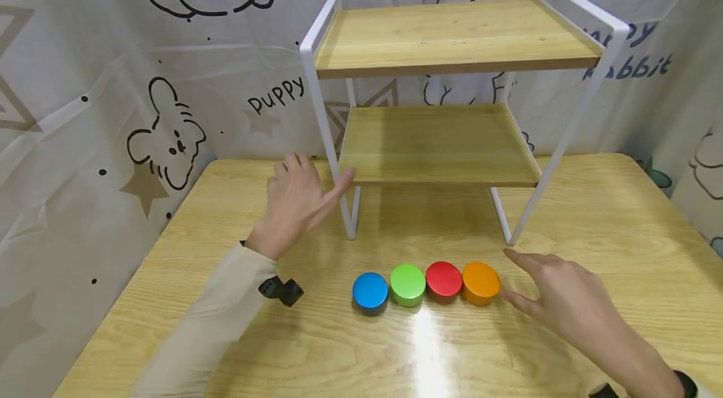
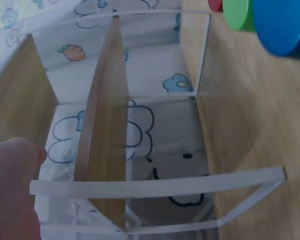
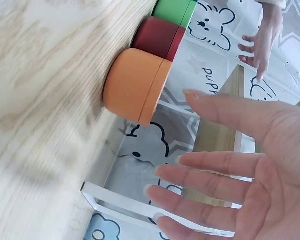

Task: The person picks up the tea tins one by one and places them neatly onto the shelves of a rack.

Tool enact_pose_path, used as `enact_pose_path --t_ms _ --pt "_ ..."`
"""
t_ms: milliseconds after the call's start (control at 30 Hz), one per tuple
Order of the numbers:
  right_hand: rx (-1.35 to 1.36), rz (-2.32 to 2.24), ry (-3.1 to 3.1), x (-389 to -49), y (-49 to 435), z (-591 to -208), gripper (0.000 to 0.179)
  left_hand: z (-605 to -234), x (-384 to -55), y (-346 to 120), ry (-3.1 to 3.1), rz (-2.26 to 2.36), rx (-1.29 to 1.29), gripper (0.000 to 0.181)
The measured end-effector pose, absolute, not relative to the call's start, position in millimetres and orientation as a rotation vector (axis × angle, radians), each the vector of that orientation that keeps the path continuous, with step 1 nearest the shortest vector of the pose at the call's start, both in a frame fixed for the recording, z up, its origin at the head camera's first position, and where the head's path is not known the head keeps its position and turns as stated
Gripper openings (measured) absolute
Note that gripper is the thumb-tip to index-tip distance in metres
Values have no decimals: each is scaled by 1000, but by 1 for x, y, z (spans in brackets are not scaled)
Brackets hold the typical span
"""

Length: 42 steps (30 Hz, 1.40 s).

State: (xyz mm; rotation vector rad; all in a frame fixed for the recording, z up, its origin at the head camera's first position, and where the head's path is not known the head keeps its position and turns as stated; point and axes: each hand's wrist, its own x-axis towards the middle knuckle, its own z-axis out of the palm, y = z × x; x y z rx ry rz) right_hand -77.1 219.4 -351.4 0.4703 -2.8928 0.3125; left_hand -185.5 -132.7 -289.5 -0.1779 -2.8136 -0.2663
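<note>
Side by side on the wooden table stand a blue round tin, a green tin, a red tin and an orange tin, all lidded. My right hand hovers just right of the orange tin, fingers extended and holding nothing. The right wrist view shows its spread fingers apart from the orange tin. Beside the left front post of a two-tier shelf is my left hand, thumb stretched toward the middle board. Whether that thumb touches the shelf I cannot tell.
The shelf's white metal frame stands on the table behind the tins, with wooden boards at two heights. A printed cloth with animal drawings hangs behind and beside the table.
</note>
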Motion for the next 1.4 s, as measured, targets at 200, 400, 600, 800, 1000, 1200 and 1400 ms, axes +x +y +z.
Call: enact_pose_path --t_ms 200,400,600,800,1000,1200,1400 --pt "496 307 -2954 -78 221 -355 70 -287 -200 -126 -2807 -223 -183 79" --pt "500 363 -3000 -80 221 -358 73 -289 -209 -123 -2874 -261 -168 77" --pt "509 400 -2994 -78 216 -361 76 -293 -213 -122 -2922 -335 -186 78" --pt "536 400 -2936 -78 210 -363 74 -298 -215 -120 -2941 -338 -200 81" --pt "556 385 -2928 -81 206 -366 69 -299 -215 -120 -2914 -310 -187 81" --pt "559 426 -2959 -87 199 -371 77 -299 -213 -129 -2922 -318 -182 81" --pt "539 489 -3007 -93 195 -376 80 -299 -213 -134 -2903 -308 -189 76"
